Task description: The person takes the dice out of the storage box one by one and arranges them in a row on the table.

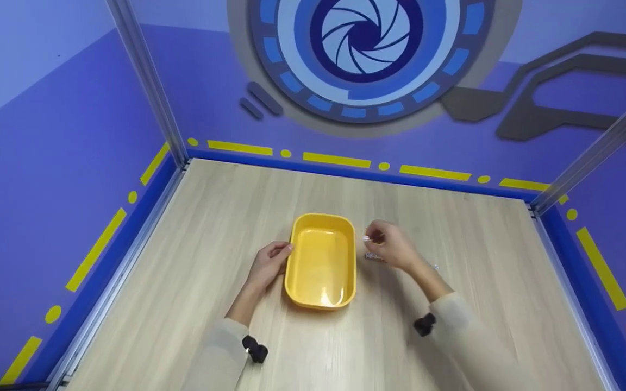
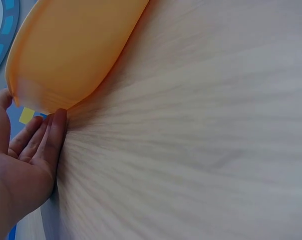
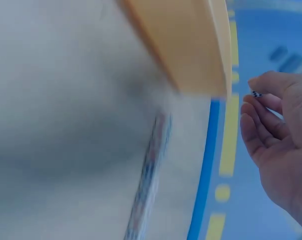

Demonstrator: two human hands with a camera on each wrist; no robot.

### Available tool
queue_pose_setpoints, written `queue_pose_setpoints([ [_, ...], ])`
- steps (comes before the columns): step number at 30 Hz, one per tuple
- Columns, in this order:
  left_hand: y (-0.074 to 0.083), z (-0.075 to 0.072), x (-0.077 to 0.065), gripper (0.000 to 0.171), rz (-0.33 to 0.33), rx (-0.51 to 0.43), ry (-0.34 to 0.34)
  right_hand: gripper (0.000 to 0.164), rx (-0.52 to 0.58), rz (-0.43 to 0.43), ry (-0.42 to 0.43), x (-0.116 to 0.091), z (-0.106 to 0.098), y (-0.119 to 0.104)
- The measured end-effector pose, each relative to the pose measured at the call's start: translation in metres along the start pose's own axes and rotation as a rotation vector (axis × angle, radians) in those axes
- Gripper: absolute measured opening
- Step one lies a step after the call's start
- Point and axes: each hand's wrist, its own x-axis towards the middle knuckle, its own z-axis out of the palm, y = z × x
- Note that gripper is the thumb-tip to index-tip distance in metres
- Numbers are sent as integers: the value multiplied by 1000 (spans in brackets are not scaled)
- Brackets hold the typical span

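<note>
A yellow rectangular tub (image 1: pixel 321 214) sits upright on the wooden table with nothing in it. My left hand (image 1: pixel 267 266) holds the tub's left side; in the left wrist view the thumb (image 2: pixel 1 98) meets the rim and the fingertips touch the outer wall. To the right of the tub, my right hand (image 1: pixel 393 245) pinches a small white dotted die (image 3: pixel 256 93) between thumb and index finger, above the table. Under that hand runs a narrow row of small patterned pieces (image 3: pixel 148 175), blurred in the right wrist view and mostly covered by the hand in the head view.
The wooden table (image 1: pixel 226 206) is bounded by blue printed walls (image 1: pixel 193 87) with yellow dashes. Metal posts (image 1: pixel 147 76) rise at its back corners. Black wrist mounts (image 1: pixel 256 350) sit on both sleeves.
</note>
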Motion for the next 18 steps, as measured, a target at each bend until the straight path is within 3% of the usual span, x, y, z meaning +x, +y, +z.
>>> queue_pose_setpoints([
  [3,8,0,-4,45,-2,-6,-10,12,-14,37,35,-18,-24,18],
  [9,5,3,-2,45,3,-14,3,10,-49,88,104,-58,-58,59],
  [18,2,-1,-1,46,17,4,-9,10,-116,221,151,-104,-80,109],
])
